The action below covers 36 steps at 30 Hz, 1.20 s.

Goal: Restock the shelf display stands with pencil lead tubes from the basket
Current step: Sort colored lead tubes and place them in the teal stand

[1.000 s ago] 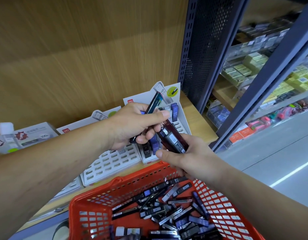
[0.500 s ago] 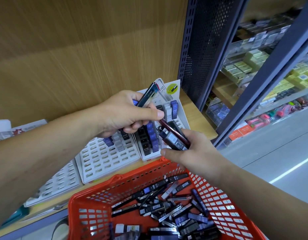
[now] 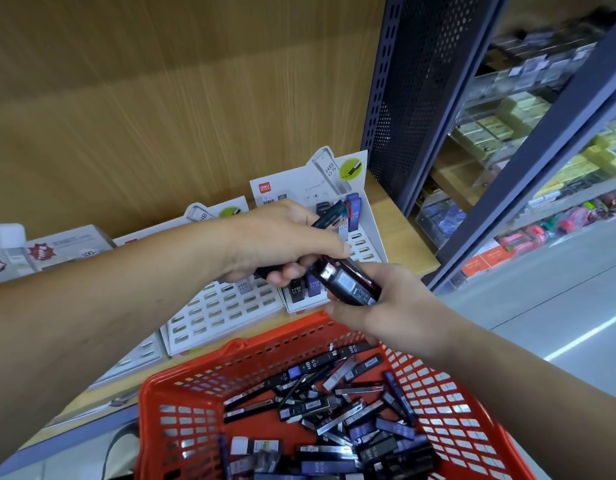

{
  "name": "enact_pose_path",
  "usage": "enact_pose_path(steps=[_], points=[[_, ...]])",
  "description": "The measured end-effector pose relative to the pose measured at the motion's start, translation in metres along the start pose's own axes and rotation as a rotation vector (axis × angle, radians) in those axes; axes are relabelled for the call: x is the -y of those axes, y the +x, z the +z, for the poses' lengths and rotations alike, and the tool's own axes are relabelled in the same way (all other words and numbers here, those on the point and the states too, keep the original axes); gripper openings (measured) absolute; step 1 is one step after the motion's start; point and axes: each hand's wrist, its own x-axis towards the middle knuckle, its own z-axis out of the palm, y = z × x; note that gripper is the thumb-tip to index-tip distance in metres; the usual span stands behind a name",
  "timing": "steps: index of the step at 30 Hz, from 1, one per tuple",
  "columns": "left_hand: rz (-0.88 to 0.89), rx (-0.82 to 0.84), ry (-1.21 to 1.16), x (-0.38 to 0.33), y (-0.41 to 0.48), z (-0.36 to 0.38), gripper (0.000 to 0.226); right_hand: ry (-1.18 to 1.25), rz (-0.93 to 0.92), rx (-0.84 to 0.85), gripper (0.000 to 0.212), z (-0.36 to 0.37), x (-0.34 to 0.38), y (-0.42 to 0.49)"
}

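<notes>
The left hand [image 3: 278, 244] is closed round a dark lead tube [image 3: 329, 216]. The fingers are curled under it and the thumb lies along the top. The tube's teal-tipped end pokes out beyond the knuckles, and its other end shows below the palm.

Just beside that thumb tip, the right hand [image 3: 386, 306] pinches a small bundle of dark red tubes [image 3: 348, 282], thumb beneath and fingers over the top. The bundle's labelled faces are turned up, and its far end points at the left hand. From here I cannot tell whether the bundle and the left thumb quite touch.

Right behind both hands, on the wooden shelf [image 3: 396, 223], is a white display stand [image 3: 299, 181]. A few blue tubes [image 3: 354, 211] stand upright in its back slots, past the tip of the held tube. Two more marked HB [image 3: 304, 287] stand at its front edge, just under the left hand's fingers.

Under the left wrist sits a second stand [image 3: 223, 306], with rows of slots showing. A third stand [image 3: 137, 355] lies farther along beneath the forearm.

Below the hands, nearer the person, is the orange basket [image 3: 182, 403]. Its far rim is just under the right hand, and a jumble of loose tubes [image 3: 334, 410], black, blue and grey, lies across its floor.

Beyond the right hand rises a dark perforated upright [image 3: 413, 81].
</notes>
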Motion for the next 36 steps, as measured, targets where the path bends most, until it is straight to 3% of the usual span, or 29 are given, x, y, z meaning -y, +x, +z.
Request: enact_pose_path(steps=[2,5,10,16,22,36], points=[[0.001,0.007,0.017,-0.001,-0.001,0.002,0.02,0.007,0.011,0.003,0.013,-0.001,-0.001,0.001],[-0.004,-0.105,0.076,-0.001,0.003,0.006,0.03,0.013,0.031,0.014,0.016,0.001,0.002,0.002],[-0.029,-0.245,0.044,-0.002,0.008,0.004,0.014,-0.003,0.052,0.054,0.015,0.007,-0.002,0.003],[-0.043,-0.112,0.041,0.002,0.006,0.002,0.037,-0.023,0.018,0.029,0.009,0.006,-0.005,0.003],[-0.053,-0.033,0.109,0.001,0.004,-0.001,0.029,-0.076,0.021,0.017,0.012,0.005,-0.004,0.004],[0.255,-0.357,-0.045,0.005,0.013,0.005,0.041,0.121,0.093,0.005,0.022,0.013,0.002,0.004]])
